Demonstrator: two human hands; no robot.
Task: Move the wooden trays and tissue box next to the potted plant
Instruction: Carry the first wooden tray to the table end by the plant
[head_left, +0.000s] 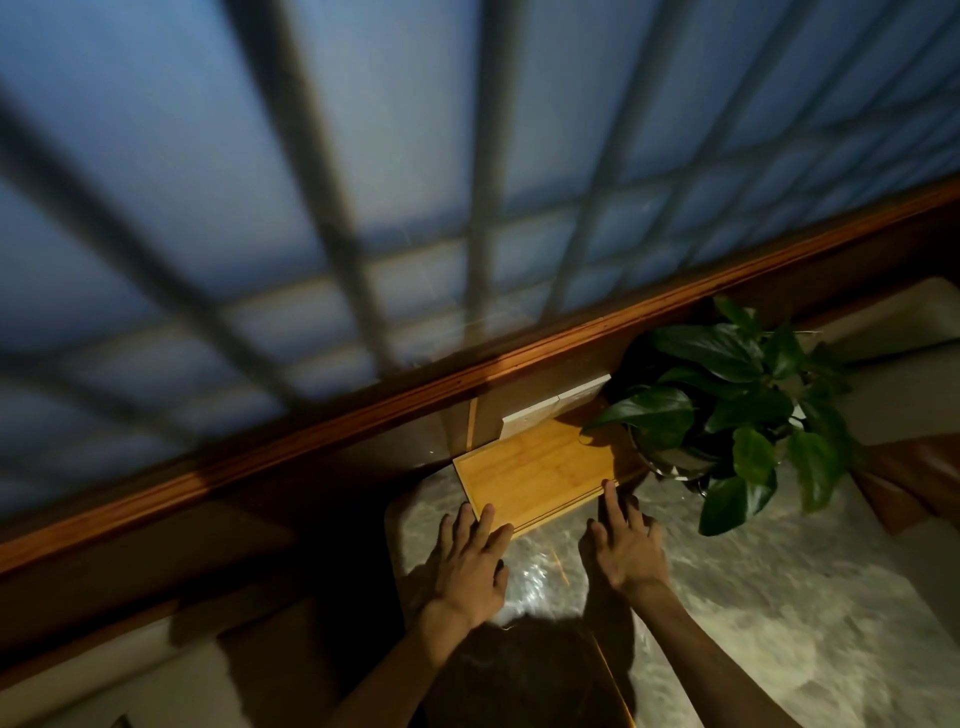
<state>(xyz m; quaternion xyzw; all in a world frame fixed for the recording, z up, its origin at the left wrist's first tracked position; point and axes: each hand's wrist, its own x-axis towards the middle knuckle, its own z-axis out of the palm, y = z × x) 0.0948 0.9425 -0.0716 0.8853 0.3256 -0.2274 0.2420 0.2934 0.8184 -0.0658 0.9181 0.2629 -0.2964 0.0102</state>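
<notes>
A light wooden tray (537, 470) lies flat on the marble-patterned table (753, 587), right against the wall below the window. The potted plant (727, 410), with broad green leaves, stands just to the tray's right. My left hand (470, 558) rests with spread fingers at the tray's near left corner, fingertips touching its rim. My right hand (626, 545) lies with its fingers spread at the near right corner, one fingertip on the tray's edge. A white box-like thing (556, 410), possibly the tissue box, sits behind the tray against the wall; I cannot tell for sure.
A wooden window sill (363, 410) runs diagonally above the table, with barred frosted glass (363, 182) over it. Cushioned seats show at the right (883, 374) and lower left (104, 691). A dark shadow covers the table's near edge, where another wooden edge (613, 675) shows.
</notes>
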